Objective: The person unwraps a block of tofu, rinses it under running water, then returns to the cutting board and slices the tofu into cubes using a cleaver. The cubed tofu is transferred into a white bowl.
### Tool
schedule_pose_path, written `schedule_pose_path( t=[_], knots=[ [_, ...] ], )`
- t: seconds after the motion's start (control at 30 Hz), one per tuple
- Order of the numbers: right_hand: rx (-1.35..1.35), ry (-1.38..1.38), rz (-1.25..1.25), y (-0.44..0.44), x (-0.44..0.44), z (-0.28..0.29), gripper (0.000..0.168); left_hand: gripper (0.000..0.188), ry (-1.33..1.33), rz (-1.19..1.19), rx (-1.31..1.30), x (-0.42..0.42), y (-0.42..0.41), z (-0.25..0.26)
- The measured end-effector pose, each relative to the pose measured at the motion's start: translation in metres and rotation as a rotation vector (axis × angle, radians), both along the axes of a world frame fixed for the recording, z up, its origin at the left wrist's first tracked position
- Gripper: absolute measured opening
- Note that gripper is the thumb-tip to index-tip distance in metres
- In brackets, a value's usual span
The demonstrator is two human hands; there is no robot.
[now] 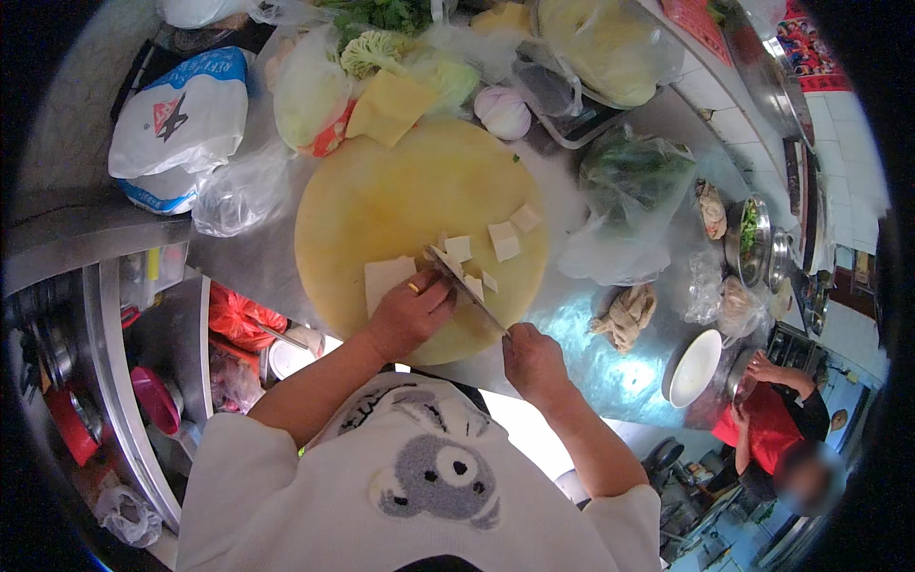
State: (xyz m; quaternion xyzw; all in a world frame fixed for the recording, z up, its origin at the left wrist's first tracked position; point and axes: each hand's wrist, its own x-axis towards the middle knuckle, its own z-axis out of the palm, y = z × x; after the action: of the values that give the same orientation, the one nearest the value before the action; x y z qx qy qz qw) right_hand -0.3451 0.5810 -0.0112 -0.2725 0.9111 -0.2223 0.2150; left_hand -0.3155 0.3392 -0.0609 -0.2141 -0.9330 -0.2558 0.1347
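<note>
My right hand (534, 363) grips the handle of a kitchen knife (472, 294), its blade angled up and left over a round yellowish cutting board (386, 193). My left hand (414, 314), wearing a ring, rests on a white tofu-like slab (384, 277), its fingertips close against the blade. The fingers partly hide the slab. Just beyond the blade lie small cut white pieces (458, 248). Farther right on the board are a larger white piece (504, 241) and a pinkish one (526, 217).
Behind the board sit a yellow sheet (392, 106), cauliflower (372, 53) and a purple-white bulb (502, 112). Bagged greens (632, 171), a crumpled cloth (625, 317) and a white plate (695, 368) lie on the right. A printed bag (187, 114) stands left. A co-worker (768, 422) stands far right.
</note>
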Motion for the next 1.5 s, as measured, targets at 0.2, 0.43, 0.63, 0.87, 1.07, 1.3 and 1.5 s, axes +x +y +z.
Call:
schedule_pose_path(
  t=[0.2, 0.43, 0.63, 0.87, 1.07, 1.3, 1.5],
  knots=[
    [-0.125, -0.063, -0.166, 0.002, 0.005, 0.027, 0.007, 0.026, -0.028, 0.043, 0.057, 0.004, 0.0, -0.002],
    [-0.057, -0.094, -0.162, -0.003, 0.012, 0.052, 0.007, 0.024, 0.086, 0.09, 0.088, 0.015, -0.01, -0.005],
    [0.0, -0.096, -0.122, -0.008, 0.023, 0.053, 0.006, 0.029, 0.042, 0.071, 0.017, 0.015, -0.01, 0.003],
    [0.017, -0.036, -0.065, -0.015, 0.025, 0.045, 0.006, 0.029, 0.043, 0.095, 0.001, 0.011, -0.005, 0.002],
    [0.055, -0.063, 0.003, -0.014, 0.016, 0.032, 0.008, 0.027, 0.045, 0.097, 0.016, 0.011, -0.006, -0.001],
    [0.155, -0.119, -0.083, -0.03, 0.016, 0.008, 0.009, 0.025, 0.04, 0.088, 0.026, 0.011, -0.006, -0.002],
    [0.016, -0.091, -0.101, -0.025, 0.009, 0.007, 0.009, 0.023, -0.024, 0.084, 0.017, 0.012, -0.007, 0.001]
  ],
)
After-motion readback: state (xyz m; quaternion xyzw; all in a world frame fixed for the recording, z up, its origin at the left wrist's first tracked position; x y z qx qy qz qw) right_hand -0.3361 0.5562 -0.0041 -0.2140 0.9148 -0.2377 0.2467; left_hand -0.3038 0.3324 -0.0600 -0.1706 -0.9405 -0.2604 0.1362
